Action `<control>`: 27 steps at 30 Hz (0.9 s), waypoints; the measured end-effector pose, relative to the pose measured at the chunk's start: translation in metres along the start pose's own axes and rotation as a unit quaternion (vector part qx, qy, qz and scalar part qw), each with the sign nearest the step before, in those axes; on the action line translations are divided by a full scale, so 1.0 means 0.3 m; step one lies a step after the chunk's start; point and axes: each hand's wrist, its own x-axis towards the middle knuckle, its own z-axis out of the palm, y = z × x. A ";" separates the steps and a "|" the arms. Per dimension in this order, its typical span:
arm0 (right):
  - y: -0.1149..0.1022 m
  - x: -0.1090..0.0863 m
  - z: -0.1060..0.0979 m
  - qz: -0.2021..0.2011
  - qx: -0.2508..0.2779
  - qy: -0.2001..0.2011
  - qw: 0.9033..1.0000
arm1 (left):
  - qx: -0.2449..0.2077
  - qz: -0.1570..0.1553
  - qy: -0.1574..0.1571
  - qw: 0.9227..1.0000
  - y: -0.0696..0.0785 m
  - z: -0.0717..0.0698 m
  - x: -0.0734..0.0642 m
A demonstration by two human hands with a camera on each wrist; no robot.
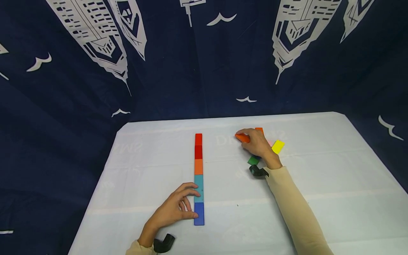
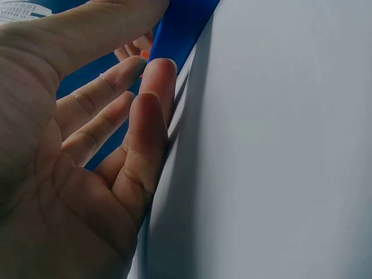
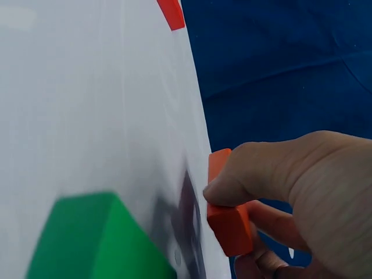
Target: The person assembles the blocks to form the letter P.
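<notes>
My left hand (image 1: pixel 174 207) rests beside a straight row of blocks, its loosely bent fingertips over the teal block (image 1: pixel 199 180) and its thumb at the dark blue block (image 1: pixel 199 216) at the near end. Farther up the row lie an orange block (image 1: pixel 198 167) and a red stretch (image 1: pixel 198 145) at the far end. To the right, an orange block (image 3: pixel 231 229) is pinched between the thumb and fingers of my right hand (image 1: pixel 257 143). Under and around that hand are a green block (image 1: pixel 253 160), a yellow block (image 1: pixel 278 146) and another orange block (image 1: pixel 259 130).
A bit of pink (image 1: pixel 270 143) shows between the right hand and the yellow block, partly hidden. White cloth covers the table (image 1: pixel 153 152), and a navy printed cloth (image 1: pixel 197 71) hangs behind its far edge. Dark wrist-worn pieces (image 1: pixel 164 243) sit by each wrist.
</notes>
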 end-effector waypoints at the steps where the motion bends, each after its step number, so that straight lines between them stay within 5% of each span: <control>1: -0.004 0.001 0.003 -0.005 0.002 0.001 1.000 | 0.000 -0.001 0.000 1.000 0.001 0.000 -0.001; 11: -0.058 0.027 0.030 -0.070 -0.011 -0.012 0.997 | -0.004 -0.001 0.001 1.000 0.001 -0.002 -0.001; 27: -0.097 0.115 0.096 -0.087 0.002 -0.051 0.995 | -0.007 -0.001 0.002 1.000 0.005 -0.004 -0.002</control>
